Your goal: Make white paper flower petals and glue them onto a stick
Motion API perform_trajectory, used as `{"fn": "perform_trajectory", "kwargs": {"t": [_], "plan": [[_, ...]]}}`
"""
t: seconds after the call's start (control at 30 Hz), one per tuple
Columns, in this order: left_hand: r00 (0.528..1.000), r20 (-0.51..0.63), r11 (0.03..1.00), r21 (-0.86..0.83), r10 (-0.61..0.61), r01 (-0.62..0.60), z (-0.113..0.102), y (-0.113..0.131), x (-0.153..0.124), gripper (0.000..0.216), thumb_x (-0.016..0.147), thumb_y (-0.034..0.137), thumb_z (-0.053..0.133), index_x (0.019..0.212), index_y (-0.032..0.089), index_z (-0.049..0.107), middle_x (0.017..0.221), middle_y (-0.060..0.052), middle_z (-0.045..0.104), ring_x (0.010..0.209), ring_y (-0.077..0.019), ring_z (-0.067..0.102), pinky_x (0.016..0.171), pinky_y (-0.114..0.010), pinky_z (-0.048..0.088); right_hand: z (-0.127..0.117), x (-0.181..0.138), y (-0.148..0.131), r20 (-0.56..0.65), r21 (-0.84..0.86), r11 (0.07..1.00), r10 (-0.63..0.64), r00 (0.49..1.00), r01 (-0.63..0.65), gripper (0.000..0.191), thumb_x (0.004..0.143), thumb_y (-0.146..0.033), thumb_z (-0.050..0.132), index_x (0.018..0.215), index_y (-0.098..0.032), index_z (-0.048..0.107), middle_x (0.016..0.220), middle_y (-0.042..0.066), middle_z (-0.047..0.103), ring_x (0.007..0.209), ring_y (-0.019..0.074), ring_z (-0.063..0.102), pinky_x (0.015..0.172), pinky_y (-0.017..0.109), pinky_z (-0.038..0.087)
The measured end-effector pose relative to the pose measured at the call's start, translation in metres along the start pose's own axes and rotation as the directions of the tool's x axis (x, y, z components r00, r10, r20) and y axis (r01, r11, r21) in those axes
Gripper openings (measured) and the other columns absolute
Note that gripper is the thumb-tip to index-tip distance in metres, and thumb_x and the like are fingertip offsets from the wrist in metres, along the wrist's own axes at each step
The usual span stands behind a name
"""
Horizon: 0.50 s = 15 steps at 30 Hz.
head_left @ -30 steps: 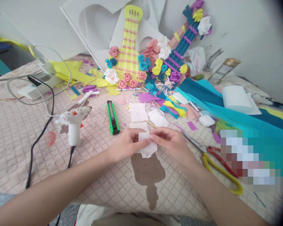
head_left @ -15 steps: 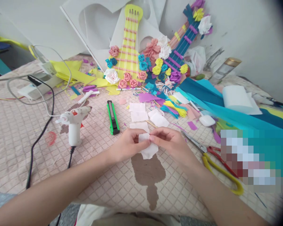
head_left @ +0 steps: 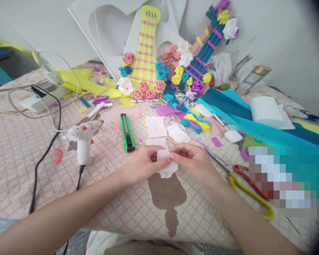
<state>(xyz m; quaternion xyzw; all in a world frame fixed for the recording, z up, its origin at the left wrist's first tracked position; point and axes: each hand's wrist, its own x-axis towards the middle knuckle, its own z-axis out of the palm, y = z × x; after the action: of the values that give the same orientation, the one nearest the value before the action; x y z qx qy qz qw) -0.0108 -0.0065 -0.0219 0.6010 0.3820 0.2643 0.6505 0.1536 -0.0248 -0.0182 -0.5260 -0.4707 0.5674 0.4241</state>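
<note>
**Both hands pinching a white foam petal over the quilted mat**

My left hand and my right hand meet in front of me, fingertips pressed together on a small white scalloped piece of foam sheet. Each hand nips its upper edge between thumb and fingers, and the lower lobes hang free below my fingers, just above the beige quilted mat and the brown figure printed on it.

Just beyond my hands lie several white foam squares, loose and partly overlapping. To their left a green and black utility knife lies flat, and further left a white hot-glue gun stands on its handle, its black cord trailing toward me. Near my right wrist lie scissors with red and yellow handles, blades pointing toward my hands. A small white earbud case sits near teal paper sheets. At the back a yellow paper guitar with paper roses leans against the wall beside a blue one.
</note>
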Motion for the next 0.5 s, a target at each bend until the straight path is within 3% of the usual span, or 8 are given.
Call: {"fn": "perform_trajectory", "kwargs": {"t": [0.13,0.3,0.5], "plan": [[1.000,-0.006,0.996,-0.087,0.000,0.000,0.0020,0.0003,0.0009,0.025,0.076,0.032,0.060,0.074,0.008,0.060,0.065,-0.002,0.056,0.058,-0.0089,0.051,0.054,-0.019,0.041,-0.0006,-0.0001,-0.0001,-0.021,0.062,0.998,0.018,1.000,-0.017,0.017,0.061,-0.030,0.074,0.071,-0.018,0.066,0.069,-0.001,0.062,0.061,0.0102,0.054,0.057,0.024,0.041],[0.998,-0.052,0.999,-0.043,0.019,-0.021,0.0020,0.0014,0.0017,0.022,0.077,0.030,0.058,0.074,0.008,0.061,0.064,-0.001,0.056,0.058,-0.0086,0.051,0.052,-0.019,0.040,-0.0012,0.0005,0.0027,-0.014,0.124,0.991,0.041,0.999,-0.039,0.017,0.062,-0.030,0.074,0.073,-0.019,0.066,0.070,-0.001,0.062,0.064,0.0106,0.054,0.057,0.023,0.041],[0.999,-0.044,0.999,-0.030,0.010,-0.011,0.0024,0.0001,0.0009,0.022,0.078,0.030,0.058,0.072,0.009,0.060,0.063,0.001,0.055,0.056,-0.0083,0.050,0.052,-0.019,0.039,-0.0021,-0.0002,0.0028,-0.005,0.015,1.000,0.018,1.000,-0.018,0.016,0.068,-0.033,0.070,0.075,-0.019,0.068,0.072,0.001,0.064,0.065,0.0125,0.055,0.058,0.024,0.042]]}}
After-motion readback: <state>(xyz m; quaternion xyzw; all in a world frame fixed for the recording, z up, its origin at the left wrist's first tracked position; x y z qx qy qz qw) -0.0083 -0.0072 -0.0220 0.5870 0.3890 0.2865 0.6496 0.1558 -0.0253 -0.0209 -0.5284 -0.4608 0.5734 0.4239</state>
